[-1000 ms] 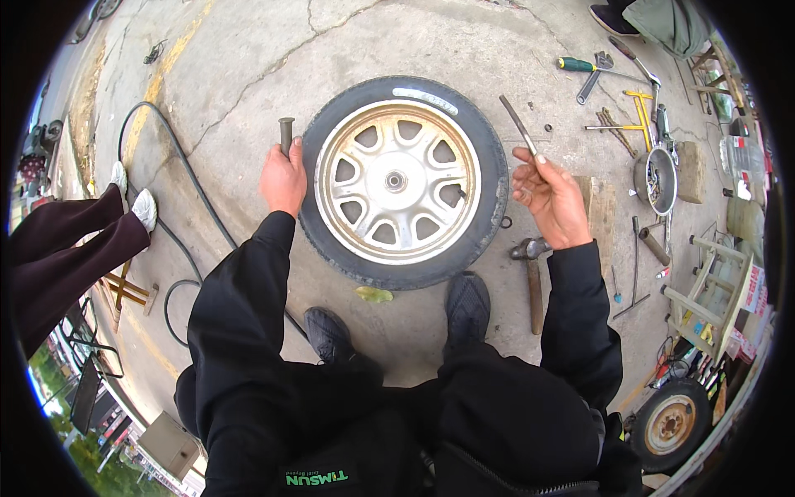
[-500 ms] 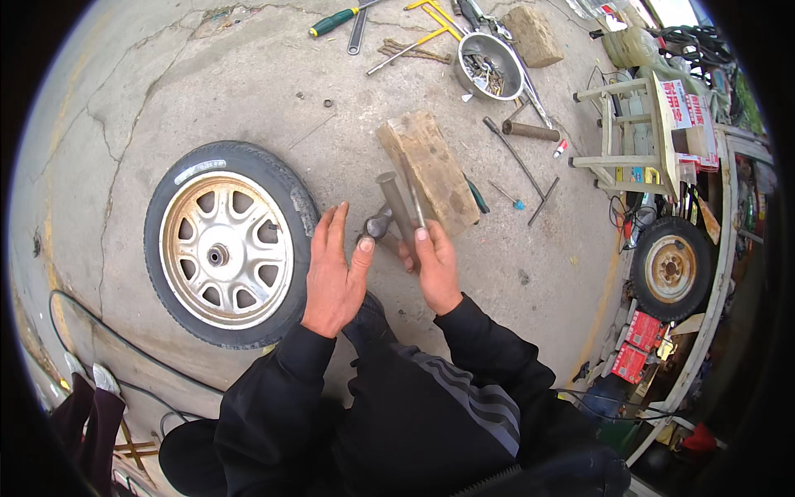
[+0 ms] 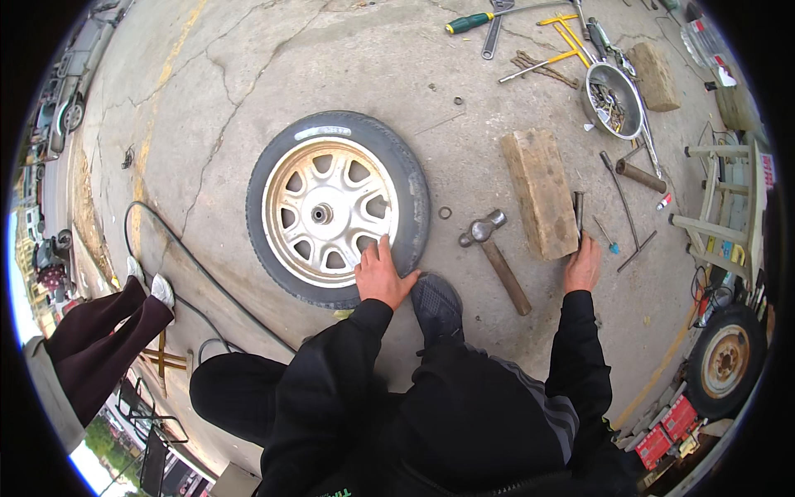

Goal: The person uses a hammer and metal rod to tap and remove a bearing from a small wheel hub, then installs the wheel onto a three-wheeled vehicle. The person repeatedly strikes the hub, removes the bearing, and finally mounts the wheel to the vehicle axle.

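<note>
The wheel, a black tyre on a rusty silver spoked rim, lies flat on the concrete at left. My left hand rests on its near right edge, fingers stretched over rim and tyre. On the ground between my hands is a ball-peen hammer, its handle pointing towards me; no hand touches it. Against the right side of a wooden block lies a short metal rod. The curled fingers of my right hand close on its near end, partly hiding it.
A metal bowl of small parts stands far right, beside yellow-handled tools. Thin bars and a stool are at right. A hose curves at left near another person's legs. A small ring lies near the wheel.
The hammer has gone from my right hand to the ground. My right hand has moved right, beside the block; my left has come down onto the wheel. The whole view has shifted.
</note>
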Demonstrator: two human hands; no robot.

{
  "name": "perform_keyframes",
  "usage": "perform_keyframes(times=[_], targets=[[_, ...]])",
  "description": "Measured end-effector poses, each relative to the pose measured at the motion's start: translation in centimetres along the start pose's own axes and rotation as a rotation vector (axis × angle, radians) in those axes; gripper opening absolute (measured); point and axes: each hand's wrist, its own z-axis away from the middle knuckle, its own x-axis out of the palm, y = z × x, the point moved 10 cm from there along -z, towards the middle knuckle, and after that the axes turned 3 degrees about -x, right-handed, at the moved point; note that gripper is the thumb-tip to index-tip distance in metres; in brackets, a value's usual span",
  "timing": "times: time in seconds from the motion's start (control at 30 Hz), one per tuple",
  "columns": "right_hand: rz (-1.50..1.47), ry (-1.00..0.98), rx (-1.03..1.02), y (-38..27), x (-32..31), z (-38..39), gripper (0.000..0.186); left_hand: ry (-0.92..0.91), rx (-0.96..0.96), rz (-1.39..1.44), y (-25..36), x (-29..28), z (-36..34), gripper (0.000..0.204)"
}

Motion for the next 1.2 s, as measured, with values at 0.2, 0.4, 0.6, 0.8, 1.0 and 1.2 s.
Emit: perform_keyframes(times=[0.2,0.4,0.6,0.8,1.0,1.2], targets=[[-0.048,-0.12,0.196,1.3,2.6,1.2,0.061,-0.094,0.013,0.248,1.3,-11.3,0.0,0.101],[-0.165,0.006,0.262,2.0,0.8,5.1,0.065,-0.358,0.009,1.128,-9.8,-32.5,0.5,0.092],[-0.235,-0.024,0.329,2.2,1.1,8.5,0.064,0.067,-0.036,1.311,-28.3,-36.3,-0.9,0.071],[-0.201,-0.023,0.247,-0.6,1.2,9.4,0.062,0.17,-0.246,1.249,-36.8,-35.1,0.3,0.064],[-0.13,-0.101,0.097,-4.7,2.5,12.1,0.055,0.183,-0.314,1.087,-38.6,-33.6,0.2,0.075],[-0.119,-0.235,0.041,-6.1,4.3,12.6,0.043,0.144,-0.362,1.091,-39.7,-32.8,-0.9,0.075]])
